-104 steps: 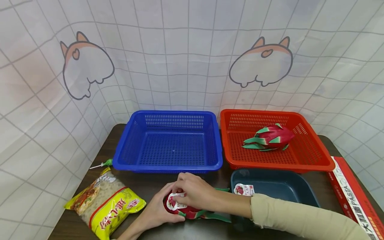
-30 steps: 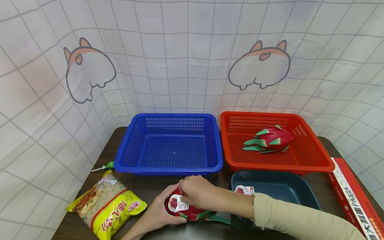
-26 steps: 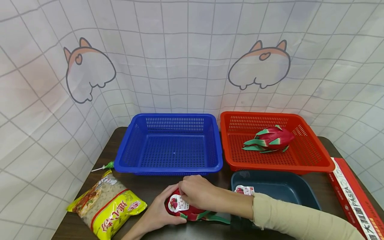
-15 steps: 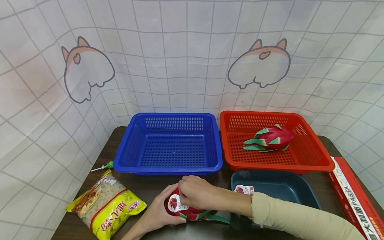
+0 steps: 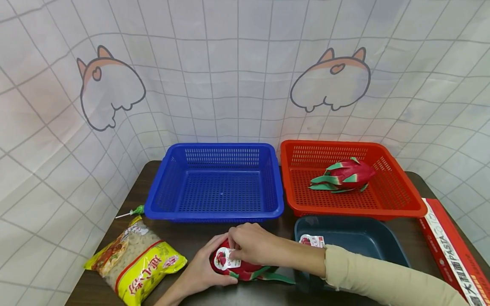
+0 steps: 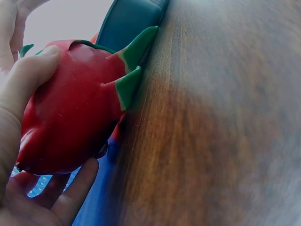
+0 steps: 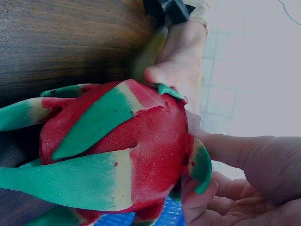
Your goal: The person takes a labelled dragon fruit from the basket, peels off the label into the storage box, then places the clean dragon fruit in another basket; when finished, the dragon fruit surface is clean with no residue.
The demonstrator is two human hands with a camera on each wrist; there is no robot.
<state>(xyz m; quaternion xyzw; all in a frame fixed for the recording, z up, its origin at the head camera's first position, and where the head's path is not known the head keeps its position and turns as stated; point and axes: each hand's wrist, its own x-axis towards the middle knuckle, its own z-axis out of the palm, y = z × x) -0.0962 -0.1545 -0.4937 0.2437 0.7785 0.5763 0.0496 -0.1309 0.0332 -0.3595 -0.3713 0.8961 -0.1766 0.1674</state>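
Observation:
A red dragon fruit with green leaf tips (image 5: 245, 272) lies low over the front of the table, its leaves toward the right. My left hand (image 5: 204, 267) grips its left end, thumb along the near side and fingers round the far side; the left wrist view shows the thumb pressed on the red skin. A white label (image 5: 221, 259) with a fruit picture sits on top of the fruit. My right hand (image 5: 250, 244), fingers curled, pinches the label's right edge. In the right wrist view, the thumb and fingers are beside a green leaf (image 7: 201, 165).
Behind stand a blue basket (image 5: 149, 199) and a red basket (image 5: 402, 191) holding another dragon fruit (image 5: 351, 173). A dark tray (image 5: 390, 242) has a similar label (image 5: 313, 241) on its rim. A pasta bag (image 5: 138, 263) and lollipop (image 5: 138, 210) lie left, a red pasta box (image 5: 448, 246) right.
My right thumb has shifted from the middle of the label to its right edge since the oldest frame. The left hand keeps its grip on the dragon fruit.

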